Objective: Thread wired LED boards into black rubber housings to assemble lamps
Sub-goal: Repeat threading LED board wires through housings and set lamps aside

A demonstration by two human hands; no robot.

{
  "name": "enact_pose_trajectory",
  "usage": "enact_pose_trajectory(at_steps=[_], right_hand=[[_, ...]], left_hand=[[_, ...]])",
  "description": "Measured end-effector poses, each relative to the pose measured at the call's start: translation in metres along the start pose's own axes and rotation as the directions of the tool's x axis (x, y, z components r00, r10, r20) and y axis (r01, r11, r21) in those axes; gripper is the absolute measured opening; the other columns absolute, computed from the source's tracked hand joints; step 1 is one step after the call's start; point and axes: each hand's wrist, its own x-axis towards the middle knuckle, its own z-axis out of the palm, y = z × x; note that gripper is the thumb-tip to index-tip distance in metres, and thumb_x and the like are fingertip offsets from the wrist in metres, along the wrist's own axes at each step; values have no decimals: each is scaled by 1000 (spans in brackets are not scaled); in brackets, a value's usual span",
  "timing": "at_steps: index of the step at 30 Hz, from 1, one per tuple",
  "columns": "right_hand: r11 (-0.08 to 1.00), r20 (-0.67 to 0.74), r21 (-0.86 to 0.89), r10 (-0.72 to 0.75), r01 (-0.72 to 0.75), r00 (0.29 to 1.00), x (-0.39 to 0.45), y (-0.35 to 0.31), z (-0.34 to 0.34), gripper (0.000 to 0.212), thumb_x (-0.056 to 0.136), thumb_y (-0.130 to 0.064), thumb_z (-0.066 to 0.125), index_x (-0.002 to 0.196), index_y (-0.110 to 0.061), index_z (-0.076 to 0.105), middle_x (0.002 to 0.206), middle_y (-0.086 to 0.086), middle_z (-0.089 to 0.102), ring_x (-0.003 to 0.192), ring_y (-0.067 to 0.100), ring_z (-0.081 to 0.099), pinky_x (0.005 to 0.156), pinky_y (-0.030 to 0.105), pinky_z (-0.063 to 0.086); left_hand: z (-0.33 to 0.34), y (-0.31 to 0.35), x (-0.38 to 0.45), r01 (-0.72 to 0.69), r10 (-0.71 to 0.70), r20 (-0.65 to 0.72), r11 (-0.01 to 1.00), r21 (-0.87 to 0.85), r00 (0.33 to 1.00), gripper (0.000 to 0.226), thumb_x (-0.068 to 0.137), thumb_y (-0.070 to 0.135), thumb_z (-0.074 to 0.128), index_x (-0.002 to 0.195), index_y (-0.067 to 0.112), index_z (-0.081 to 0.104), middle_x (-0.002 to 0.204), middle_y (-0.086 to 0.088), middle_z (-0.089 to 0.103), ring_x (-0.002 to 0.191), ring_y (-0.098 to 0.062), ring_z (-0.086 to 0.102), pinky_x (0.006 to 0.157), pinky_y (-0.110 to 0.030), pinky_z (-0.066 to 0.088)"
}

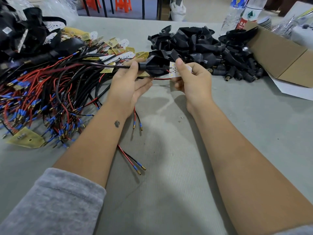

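Above the middle of the grey worktop (169, 192), the left hand (126, 85) holds a black rubber housing (153, 67) by its narrow neck, thumb on top and fingers loosely extended beneath it. Just to its right, the right hand (191, 80) pinches a white LED board (176, 70) between thumb and curled fingers, the board sitting at the housing's wide mouth with its red and black leads running into the opening. A sheathed black cable (105, 66) leaves the neck of the housing toward the left. Below the hands, a red wire (162, 79) stretches between them, and two red-and-black wire pairs (131, 159) with blue sleeves and brass tips lie on the worktop near the left forearm. To the left sprawls a tangled heap of wired boards (50, 85), yellow and white plates among red and black leads. Behind the right hand lies a pile of empty black housings (203, 46). Farther right stand an open cardboard box (277, 55) and two plastic bottles (243, 12).
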Motion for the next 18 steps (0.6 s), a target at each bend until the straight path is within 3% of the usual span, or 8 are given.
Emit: enact_pose_trajectory(at_steps=[4, 8, 13, 18], right_hand=[[990, 32, -124, -57, 60, 998, -2, 2, 2, 28, 90, -23, 70, 67, -13, 58, 52, -4, 56, 46, 11, 49, 47, 20, 42], [972, 67, -219, -72, 85, 995, -3, 3, 5, 26, 91, -25, 68, 67, -16, 61, 55, -7, 54, 48, 6, 51, 49, 21, 41], [970, 111, -228, -57, 81, 992, -6, 1, 7, 15, 92, -9, 58, 77, -13, 58, 67, 7, 60, 49, 6, 51, 47, 19, 41], [956, 120, -273, -80, 110, 990, -8, -1, 7, 17, 92, -9, 61, 75, -13, 58, 68, 6, 61, 50, 4, 52, 48, 17, 41]], left_hand=[[1, -1, -4, -24, 19, 69, 997, 73, 997, 21, 105, 22, 42, 104, 23, 63, 111, -3, 72, 94, -24, 73, 72, -27, 57], [3, -2, -4, -32, 27, 54, 996, 87, 998, 21, 105, 22, 40, 104, 22, 61, 118, -8, 69, 91, -22, 73, 74, -27, 57], [2, -1, -2, -26, 22, 44, 997, 78, 999, 23, 105, 26, 41, 105, 22, 63, 111, -4, 71, 92, -23, 73, 78, -29, 58], [3, -4, -1, -31, 14, 77, 974, 223, 997, 21, 103, 24, 46, 109, 24, 66, 107, 1, 72, 89, -19, 73, 80, -31, 57]])
